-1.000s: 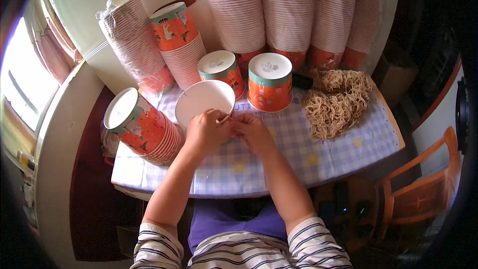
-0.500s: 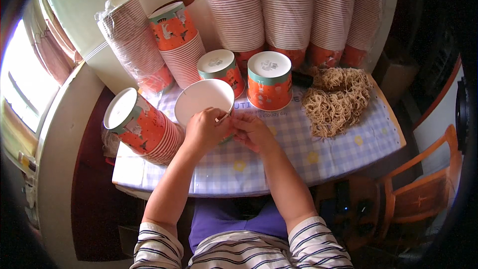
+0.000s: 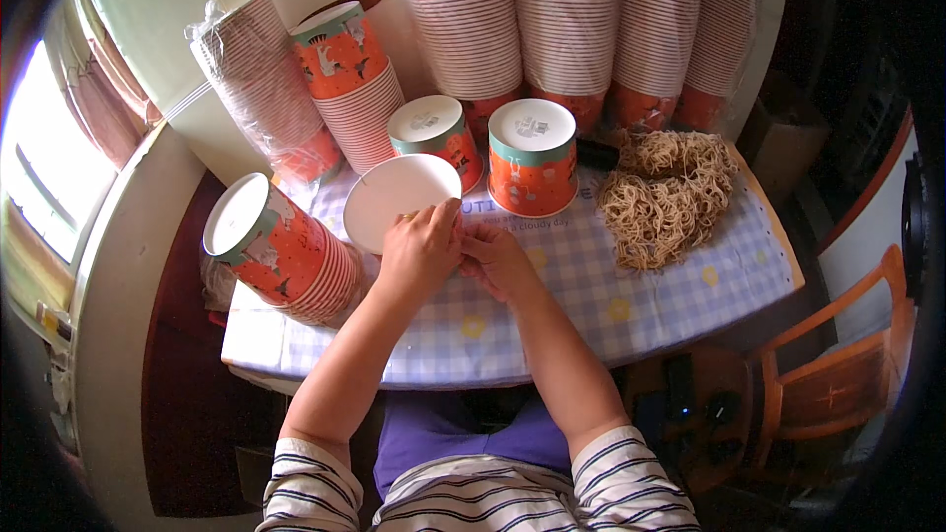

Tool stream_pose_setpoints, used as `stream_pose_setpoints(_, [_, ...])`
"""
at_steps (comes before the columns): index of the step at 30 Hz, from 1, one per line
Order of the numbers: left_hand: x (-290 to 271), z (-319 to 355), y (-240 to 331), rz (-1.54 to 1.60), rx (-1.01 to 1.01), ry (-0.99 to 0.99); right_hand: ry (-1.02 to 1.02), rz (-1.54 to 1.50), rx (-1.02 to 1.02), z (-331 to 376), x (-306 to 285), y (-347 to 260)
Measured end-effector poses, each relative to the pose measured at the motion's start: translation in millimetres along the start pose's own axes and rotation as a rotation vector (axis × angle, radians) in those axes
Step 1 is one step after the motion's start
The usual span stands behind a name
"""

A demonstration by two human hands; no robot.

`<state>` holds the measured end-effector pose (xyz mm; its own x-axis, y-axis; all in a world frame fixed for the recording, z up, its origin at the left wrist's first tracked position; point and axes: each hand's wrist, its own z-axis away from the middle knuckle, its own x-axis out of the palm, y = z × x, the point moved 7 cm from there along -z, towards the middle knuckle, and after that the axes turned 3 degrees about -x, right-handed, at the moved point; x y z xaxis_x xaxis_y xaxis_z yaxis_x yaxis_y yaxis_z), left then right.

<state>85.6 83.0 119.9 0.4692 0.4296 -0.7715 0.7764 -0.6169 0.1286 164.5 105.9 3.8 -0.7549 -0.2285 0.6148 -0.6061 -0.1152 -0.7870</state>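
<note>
The left hand (image 3: 419, 251) grip holds the white paper cup (image 3: 399, 199) by its rim, the right hand (image 3: 498, 258) pinches just beside it, fingers narrow.

Table (image 3: 552, 335) under blue-white checked cloth with yellow dots. On it: two capped orange cups (image 3: 533, 158) upright at rear centre, heap of tan straw-like strands (image 3: 662, 192) at right, sideways nested cup stack (image 3: 281, 251) at left, upright stack (image 3: 350, 79) behind, wrapped cup stacks (image 3: 572, 20) along wall.
</note>
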Motion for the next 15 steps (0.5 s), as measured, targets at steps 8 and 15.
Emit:
stream_pose_setpoints(8, [2, 2, 7, 0.019, 0.093, -0.036, -0.02, 0.006, -0.022, -4, 0, 4])
stream_pose_setpoints(15, [-10, 0, 11, 0.093, 0.128, 0.019, -0.038, 0.087, -0.044, -2, 3, -1])
